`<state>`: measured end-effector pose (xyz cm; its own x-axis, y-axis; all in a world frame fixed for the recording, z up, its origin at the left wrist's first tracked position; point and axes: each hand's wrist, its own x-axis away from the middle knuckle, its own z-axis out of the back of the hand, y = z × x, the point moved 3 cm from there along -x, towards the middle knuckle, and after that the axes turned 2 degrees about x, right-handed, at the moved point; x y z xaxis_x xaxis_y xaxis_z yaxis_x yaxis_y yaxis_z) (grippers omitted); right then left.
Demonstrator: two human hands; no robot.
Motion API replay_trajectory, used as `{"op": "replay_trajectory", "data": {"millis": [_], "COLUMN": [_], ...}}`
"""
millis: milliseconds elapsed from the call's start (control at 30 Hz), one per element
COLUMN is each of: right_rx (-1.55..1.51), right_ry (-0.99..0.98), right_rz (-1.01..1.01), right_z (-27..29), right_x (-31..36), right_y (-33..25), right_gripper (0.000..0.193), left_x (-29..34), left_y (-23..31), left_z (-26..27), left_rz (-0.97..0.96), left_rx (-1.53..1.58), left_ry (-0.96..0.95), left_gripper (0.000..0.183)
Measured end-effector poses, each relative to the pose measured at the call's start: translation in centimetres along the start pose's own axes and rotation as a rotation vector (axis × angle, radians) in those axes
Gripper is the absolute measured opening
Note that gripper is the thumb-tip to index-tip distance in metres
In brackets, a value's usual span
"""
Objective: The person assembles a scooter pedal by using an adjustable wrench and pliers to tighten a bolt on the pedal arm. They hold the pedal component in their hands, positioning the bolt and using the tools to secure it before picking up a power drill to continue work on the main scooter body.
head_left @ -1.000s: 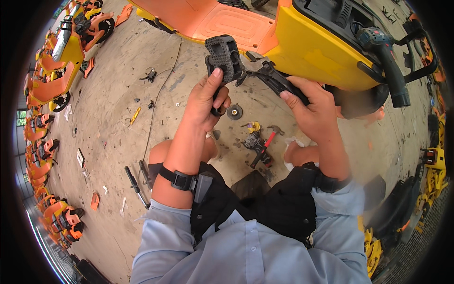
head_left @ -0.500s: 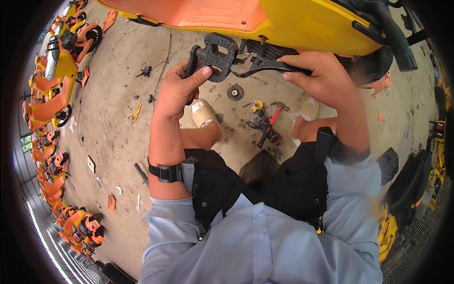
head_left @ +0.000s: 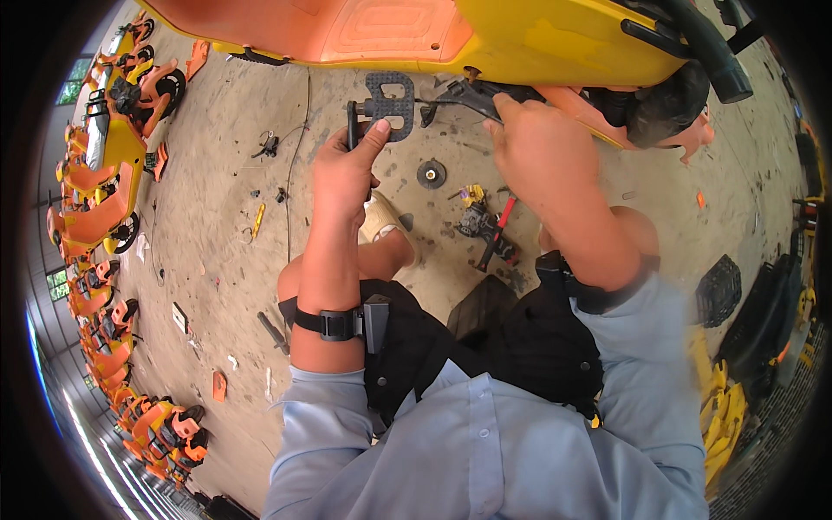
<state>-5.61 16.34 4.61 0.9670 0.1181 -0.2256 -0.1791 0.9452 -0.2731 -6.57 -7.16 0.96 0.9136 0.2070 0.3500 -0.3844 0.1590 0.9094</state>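
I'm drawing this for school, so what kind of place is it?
It looks like a scooter workshop or dismantling shed: orange-and-yellow scooters line the left side, a red-handled hammer lies among loose parts, and the left hand holds a black pedal.

I see floor (head_left: 234,303): red-handled hammer (head_left: 497,236), disc (head_left: 432,174) near it | my left: scooters (head_left: 106,199) in a row, cable (head_left: 289,195), orange scrap (head_left: 219,386) | my right: black crate (head_left: 719,291), yellow parts (head_left: 724,412)

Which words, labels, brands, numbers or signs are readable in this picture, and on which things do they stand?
No text is readable.
Pedal and yellow body panel: no legible lettering.
Wrench in the right hand, small yellow item: any marks too small or blurred.
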Motion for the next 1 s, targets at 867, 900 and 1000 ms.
{"op": "replay_trajectory", "data": {"millis": [867, 900, 1000], "right_rx": [-0.981, -0.965, -0.768], "right_ry": [-0.026, 0.032, 0.094], "right_rz": [-0.082, -0.041, 0.05], "right_z": [-0.1, -0.1, 0.2], "right_x": [-1.7, -1.8, -1.9], "right_y": [-2.6, -2.5, -2.3], "right_gripper": [0.019, 0.019, 0.024], "left_x": [1.0, 1.0, 0.9], "left_y": [-1.2, -1.0, -0.8], "left_z": [-1.6, -1.8, -1.8], "left_rz": [0.251, 0.253, 0.251], "left_rx": [0.8, 0.801, 0.767], "left_ry": [-0.658, -0.659, -0.52], "left_gripper": [0.033, 0.033, 0.032]}}
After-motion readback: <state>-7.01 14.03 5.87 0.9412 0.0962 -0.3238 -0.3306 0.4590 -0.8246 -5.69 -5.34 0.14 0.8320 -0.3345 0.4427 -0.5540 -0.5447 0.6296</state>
